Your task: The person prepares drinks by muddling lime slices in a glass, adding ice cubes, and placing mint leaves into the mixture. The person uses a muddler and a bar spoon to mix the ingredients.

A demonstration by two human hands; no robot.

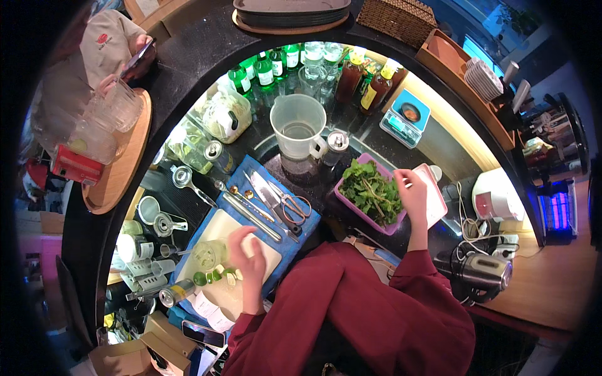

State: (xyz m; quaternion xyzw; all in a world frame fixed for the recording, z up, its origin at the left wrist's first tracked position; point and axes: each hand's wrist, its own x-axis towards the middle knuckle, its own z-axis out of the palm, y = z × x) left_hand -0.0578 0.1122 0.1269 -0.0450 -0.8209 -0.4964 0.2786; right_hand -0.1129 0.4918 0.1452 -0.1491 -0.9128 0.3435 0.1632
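My left hand hovers over the white cutting board, fingers apart, beside a glass of pale green drink. Cut lime pieces lie on the board below it. My right hand is raised at the right rim of a pink plastic container filled with fresh mint; its fingertips are pinched together, and whether they hold anything is too small to tell. Next to that container lies a white lid with a pink rim. A knife and copper-handled scissors rest on a blue cloth.
A plastic measuring jug and an opened can stand ahead, with bottles behind. A digital scale and an electric kettle are at the right. Across the raised counter, a person holds a phone near a wooden tray.
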